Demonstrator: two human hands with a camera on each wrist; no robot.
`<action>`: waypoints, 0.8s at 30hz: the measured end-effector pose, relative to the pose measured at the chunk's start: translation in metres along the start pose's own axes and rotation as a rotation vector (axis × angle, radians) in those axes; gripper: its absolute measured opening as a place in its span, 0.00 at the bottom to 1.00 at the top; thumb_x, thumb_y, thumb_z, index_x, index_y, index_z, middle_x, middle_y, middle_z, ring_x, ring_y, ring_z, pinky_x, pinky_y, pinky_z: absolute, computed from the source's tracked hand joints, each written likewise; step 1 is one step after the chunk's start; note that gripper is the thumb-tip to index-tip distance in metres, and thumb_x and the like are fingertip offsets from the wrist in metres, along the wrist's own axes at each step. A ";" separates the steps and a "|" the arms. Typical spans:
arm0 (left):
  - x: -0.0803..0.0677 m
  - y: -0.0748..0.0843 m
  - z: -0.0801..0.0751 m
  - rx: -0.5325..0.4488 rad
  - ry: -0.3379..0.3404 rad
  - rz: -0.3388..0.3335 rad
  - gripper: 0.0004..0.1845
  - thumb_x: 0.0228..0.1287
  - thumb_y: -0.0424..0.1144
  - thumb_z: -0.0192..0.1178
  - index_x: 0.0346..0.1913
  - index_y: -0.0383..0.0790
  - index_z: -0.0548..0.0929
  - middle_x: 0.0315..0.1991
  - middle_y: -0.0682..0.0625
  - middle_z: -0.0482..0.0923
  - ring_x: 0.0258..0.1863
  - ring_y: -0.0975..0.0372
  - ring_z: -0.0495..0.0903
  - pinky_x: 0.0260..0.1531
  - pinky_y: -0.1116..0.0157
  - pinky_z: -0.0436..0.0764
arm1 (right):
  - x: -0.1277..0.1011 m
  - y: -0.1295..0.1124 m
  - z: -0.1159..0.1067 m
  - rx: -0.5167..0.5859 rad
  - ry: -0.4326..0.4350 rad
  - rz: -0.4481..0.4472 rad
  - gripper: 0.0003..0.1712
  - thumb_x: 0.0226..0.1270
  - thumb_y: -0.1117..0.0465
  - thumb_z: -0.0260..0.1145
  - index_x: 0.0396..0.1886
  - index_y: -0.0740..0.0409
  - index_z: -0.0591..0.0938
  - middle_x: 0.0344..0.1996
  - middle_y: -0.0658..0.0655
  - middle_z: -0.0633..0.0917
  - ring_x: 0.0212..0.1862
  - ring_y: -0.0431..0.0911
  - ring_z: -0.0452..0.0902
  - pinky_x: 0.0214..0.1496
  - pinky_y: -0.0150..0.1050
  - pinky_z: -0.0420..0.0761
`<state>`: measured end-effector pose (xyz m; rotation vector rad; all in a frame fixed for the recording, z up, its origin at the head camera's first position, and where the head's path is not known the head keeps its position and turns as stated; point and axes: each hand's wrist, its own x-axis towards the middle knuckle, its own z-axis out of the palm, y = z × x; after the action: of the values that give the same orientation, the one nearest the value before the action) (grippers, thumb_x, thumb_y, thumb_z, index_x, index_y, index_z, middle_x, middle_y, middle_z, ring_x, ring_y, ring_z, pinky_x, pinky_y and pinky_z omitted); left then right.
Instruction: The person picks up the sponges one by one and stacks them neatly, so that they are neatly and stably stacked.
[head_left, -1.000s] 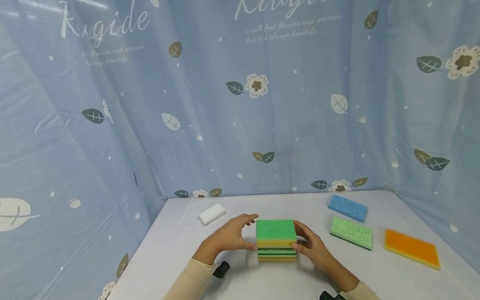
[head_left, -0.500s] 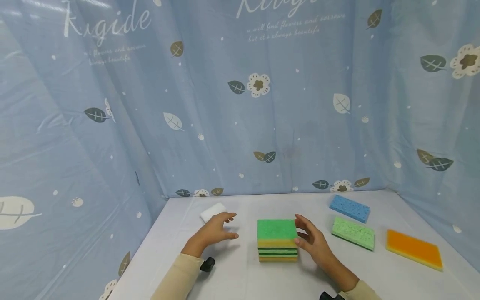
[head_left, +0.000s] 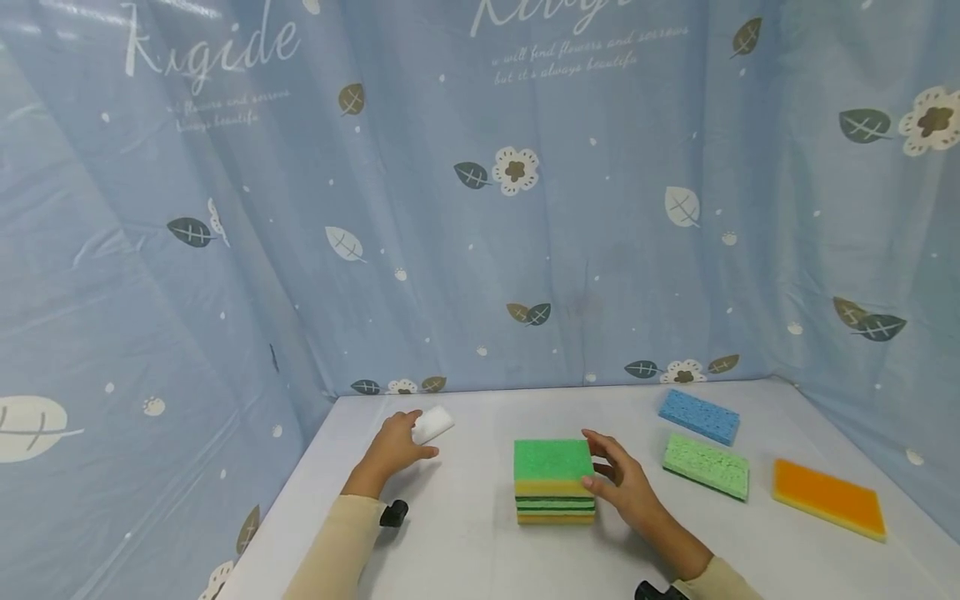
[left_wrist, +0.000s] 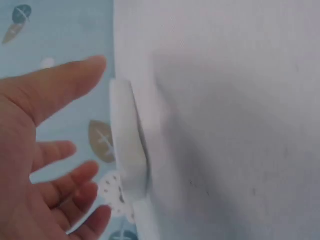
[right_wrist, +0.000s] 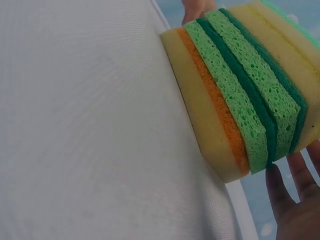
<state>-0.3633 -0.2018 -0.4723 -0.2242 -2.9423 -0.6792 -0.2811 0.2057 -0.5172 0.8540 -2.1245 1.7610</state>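
Note:
My left hand [head_left: 393,442] is at the back left, fingers spread beside a white sponge [head_left: 432,424]. Its thumb and fingers stand apart from the sponge [left_wrist: 129,142] in the left wrist view, with nothing between them. A stack of sponges [head_left: 553,479] rests at the table's middle, with a green-topped yellow one uppermost. From the right wrist view, the stack [right_wrist: 240,95] shows yellow-orange at the bottom and two light green sponges with dark green pads above. My right hand [head_left: 626,483] curves loosely along the stack's right side, fingertips right at it, thumb by the front corner.
To the right lie a blue sponge [head_left: 699,417], a light green sponge [head_left: 705,465] and an orange sponge [head_left: 827,497], each flat on the white table [head_left: 480,567]. A blue patterned curtain [head_left: 480,250] hangs behind and along the sides.
My left hand has left the stack's left side and moved left and back to the white sponge. The right hand has stayed beside the stack, shifting only slightly.

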 end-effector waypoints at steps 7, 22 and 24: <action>0.006 -0.015 0.003 0.024 0.001 -0.060 0.50 0.44 0.54 0.78 0.68 0.33 0.69 0.58 0.34 0.70 0.54 0.44 0.69 0.52 0.44 0.72 | 0.000 -0.001 0.000 0.005 -0.015 0.021 0.35 0.65 0.71 0.64 0.71 0.53 0.66 0.60 0.59 0.72 0.60 0.45 0.70 0.58 0.39 0.75; 0.017 -0.031 0.009 -0.069 0.018 -0.125 0.51 0.42 0.50 0.79 0.67 0.28 0.67 0.55 0.30 0.67 0.52 0.42 0.72 0.53 0.43 0.72 | 0.000 0.000 0.000 0.006 -0.021 0.032 0.34 0.66 0.70 0.63 0.71 0.53 0.66 0.60 0.60 0.71 0.60 0.45 0.71 0.58 0.39 0.75; 0.019 -0.033 0.010 -0.067 0.013 -0.123 0.52 0.42 0.51 0.79 0.67 0.27 0.67 0.54 0.30 0.68 0.52 0.42 0.72 0.53 0.43 0.72 | 0.000 -0.001 0.000 0.008 -0.024 0.029 0.34 0.67 0.70 0.62 0.71 0.53 0.66 0.61 0.60 0.71 0.60 0.45 0.70 0.58 0.39 0.75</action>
<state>-0.3883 -0.2242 -0.4927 -0.0452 -2.9433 -0.7922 -0.2807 0.2057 -0.5166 0.8543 -2.1568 1.7830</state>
